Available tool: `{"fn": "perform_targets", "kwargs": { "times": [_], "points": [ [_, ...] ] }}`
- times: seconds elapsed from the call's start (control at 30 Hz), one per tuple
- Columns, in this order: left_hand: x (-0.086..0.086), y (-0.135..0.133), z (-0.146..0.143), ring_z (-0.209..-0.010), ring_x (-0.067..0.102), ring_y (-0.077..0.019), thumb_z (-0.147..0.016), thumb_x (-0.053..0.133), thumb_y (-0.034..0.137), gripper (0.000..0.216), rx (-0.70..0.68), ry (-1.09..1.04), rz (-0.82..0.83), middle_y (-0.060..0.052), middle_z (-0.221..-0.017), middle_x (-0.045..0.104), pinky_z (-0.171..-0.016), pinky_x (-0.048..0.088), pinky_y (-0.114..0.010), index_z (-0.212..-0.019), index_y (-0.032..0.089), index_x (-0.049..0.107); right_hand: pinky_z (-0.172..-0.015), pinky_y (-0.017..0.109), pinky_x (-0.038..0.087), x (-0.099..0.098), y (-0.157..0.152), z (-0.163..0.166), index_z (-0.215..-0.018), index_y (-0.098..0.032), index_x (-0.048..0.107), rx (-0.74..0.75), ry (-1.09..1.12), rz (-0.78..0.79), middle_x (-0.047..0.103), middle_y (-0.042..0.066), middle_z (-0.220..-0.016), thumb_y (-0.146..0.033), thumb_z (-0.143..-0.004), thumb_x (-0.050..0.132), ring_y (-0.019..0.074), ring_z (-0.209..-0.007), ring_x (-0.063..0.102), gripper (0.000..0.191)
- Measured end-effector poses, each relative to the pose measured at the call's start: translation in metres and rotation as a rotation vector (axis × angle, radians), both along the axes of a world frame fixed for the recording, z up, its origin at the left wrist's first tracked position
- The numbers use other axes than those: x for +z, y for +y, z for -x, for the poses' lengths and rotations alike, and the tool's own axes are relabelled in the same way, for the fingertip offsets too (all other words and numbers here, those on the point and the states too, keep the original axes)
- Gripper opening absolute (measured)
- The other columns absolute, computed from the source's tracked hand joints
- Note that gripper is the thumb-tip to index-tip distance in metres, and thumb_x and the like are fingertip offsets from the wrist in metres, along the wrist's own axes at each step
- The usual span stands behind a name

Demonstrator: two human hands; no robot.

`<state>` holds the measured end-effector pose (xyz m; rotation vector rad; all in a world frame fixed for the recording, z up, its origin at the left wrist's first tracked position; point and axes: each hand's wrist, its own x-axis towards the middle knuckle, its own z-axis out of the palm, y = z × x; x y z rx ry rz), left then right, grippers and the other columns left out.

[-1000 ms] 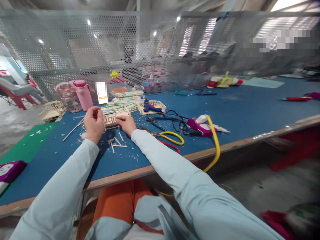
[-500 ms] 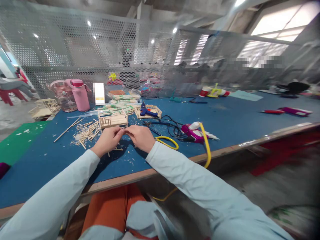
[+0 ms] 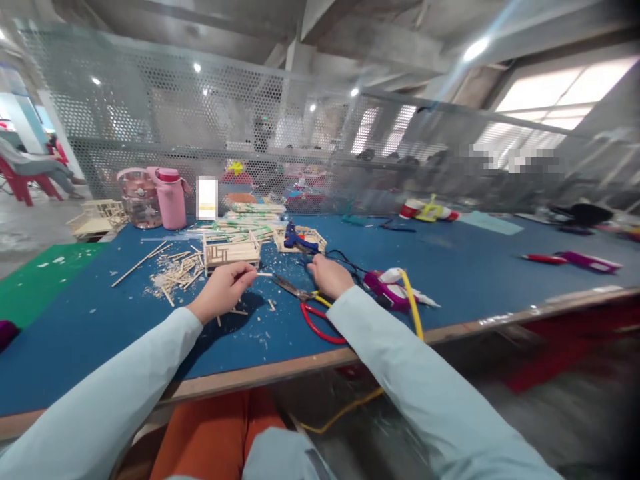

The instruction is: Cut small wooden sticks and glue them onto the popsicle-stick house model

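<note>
A: What does the left hand (image 3: 225, 288) hold?

B: Its grip is pinched on a thin wooden stick (image 3: 265, 275), over the desk (image 3: 465, 250) and just in front of the small wooden model (image 3: 235, 252).

A: Is the stick touching the scissors (image 3: 299, 293)?

B: Its free end is right by the blade tips; contact is impossible to tell.

A: And the right hand (image 3: 332, 277)?

B: It covers part of the yellow handle (image 3: 323, 301), but one cannot tell whether its grip is closed on it.

A: What lies nearby?

B: A blue glue gun (image 3: 294, 239) beyond that hand, and loose sticks (image 3: 181, 272) left of the model.
</note>
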<state>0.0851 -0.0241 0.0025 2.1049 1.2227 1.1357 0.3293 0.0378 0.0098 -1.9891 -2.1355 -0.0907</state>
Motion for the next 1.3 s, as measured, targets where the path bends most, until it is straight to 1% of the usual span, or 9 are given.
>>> {"fn": "perform_targets", "kwargs": {
  "times": [0.17, 0.3, 0.43, 0.53, 0.7, 0.8, 1.0, 1.13, 1.3],
  "points": [
    [-0.002, -0.002, -0.005, -0.091, 0.053, -0.0187, -0.082, 0.044, 0.036, 0.025, -0.027, -0.043, -0.104, -0.009, -0.094, 0.059, -0.083, 0.041, -0.032, -0.074, 0.018, 0.059, -0.05, 0.022, 0.037, 0.03, -0.017, 0.003, -0.081, -0.02, 0.043, 0.073, 0.734, -0.498, 0.053, 0.001, -0.065, -0.036, -0.089, 0.029, 0.0116, -0.053, 0.05, 0.023],
    [0.003, -0.008, -0.006, -0.117, 0.039, -0.0242, -0.081, 0.046, 0.038, 0.024, -0.043, -0.061, -0.158, -0.012, -0.121, 0.048, -0.101, 0.026, -0.041, -0.077, 0.02, 0.061, -0.035, 0.018, 0.024, 0.04, -0.045, 0.027, -0.071, -0.023, 0.037, 0.348, 1.224, -0.174, 0.036, -0.008, -0.05, -0.053, -0.079, 0.043, 0.0061, -0.035, 0.031, 0.032],
    [0.007, -0.015, -0.013, -0.086, 0.052, -0.0177, -0.084, 0.041, 0.04, 0.029, -0.231, -0.084, -0.035, -0.007, -0.088, 0.058, -0.081, 0.04, -0.031, -0.074, 0.019, 0.057, -0.035, 0.017, 0.024, 0.025, -0.064, 0.056, -0.068, -0.022, 0.039, 0.457, 1.342, 0.027, 0.034, -0.009, -0.046, -0.048, -0.074, 0.052, 0.0053, -0.035, 0.029, 0.03],
    [0.006, -0.02, -0.02, -0.07, 0.048, -0.0143, -0.084, 0.038, 0.04, 0.031, -0.26, -0.072, -0.004, -0.002, -0.07, 0.053, -0.069, 0.04, -0.026, -0.07, 0.018, 0.055, -0.045, 0.02, 0.037, 0.011, -0.068, 0.071, -0.079, -0.022, 0.046, 0.495, 1.43, 0.06, 0.049, -0.003, -0.057, -0.032, -0.069, 0.05, 0.0089, -0.047, 0.045, 0.014],
    [0.005, -0.022, -0.025, -0.077, 0.051, -0.0154, -0.082, 0.044, 0.039, 0.03, -0.334, -0.153, 0.018, -0.003, -0.073, 0.058, -0.073, 0.04, -0.027, -0.067, 0.018, 0.058, -0.07, 0.032, 0.047, 0.005, -0.064, 0.074, -0.097, -0.019, 0.052, 0.715, 1.418, 0.341, 0.062, 0.008, -0.091, -0.015, -0.046, 0.039, 0.0195, -0.082, 0.06, 0.053],
    [0.004, -0.016, -0.024, -0.087, 0.055, -0.0172, -0.08, 0.047, 0.041, 0.028, -0.164, -0.423, 0.038, -0.004, -0.08, 0.063, -0.079, 0.041, -0.028, -0.072, 0.018, 0.06, -0.075, 0.034, 0.047, 0.01, -0.056, 0.065, -0.109, -0.019, 0.046, 0.664, 1.395, 0.288, 0.061, 0.008, -0.1, -0.013, -0.043, 0.037, 0.0202, -0.088, 0.06, 0.067],
    [0.001, 0.002, -0.013, -0.068, 0.057, -0.0156, -0.075, 0.05, 0.047, 0.034, 0.27, -0.638, 0.069, -0.004, -0.068, 0.064, -0.069, 0.044, -0.028, -0.07, 0.015, 0.062, -0.088, 0.038, 0.041, 0.004, -0.049, 0.057, -0.118, -0.019, 0.044, 0.444, 0.838, 0.145, 0.058, 0.008, -0.107, -0.009, -0.052, 0.041, 0.0216, -0.099, 0.054, 0.067],
    [0.003, 0.002, -0.011, -0.065, 0.058, -0.0155, -0.074, 0.052, 0.047, 0.035, 0.305, -0.592, 0.056, -0.004, -0.065, 0.065, -0.065, 0.044, -0.027, -0.073, 0.014, 0.065, -0.095, 0.037, 0.035, 0.0, -0.057, 0.065, -0.122, -0.019, 0.044, 0.475, 0.587, 0.14, 0.054, 0.01, -0.117, -0.007, -0.057, 0.042, 0.022, -0.11, 0.048, 0.066],
    [0.003, -0.006, -0.014, -0.063, 0.057, -0.0151, -0.077, 0.05, 0.042, 0.032, 0.286, -0.441, -0.004, -0.001, -0.063, 0.066, -0.061, 0.043, -0.025, -0.068, 0.016, 0.066, -0.094, 0.034, 0.036, 0.008, -0.063, 0.074, -0.124, -0.016, 0.043, 0.496, 0.511, 0.108, 0.055, 0.011, -0.117, -0.006, -0.06, 0.042, 0.0206, -0.108, 0.049, 0.065]
  ]
}}
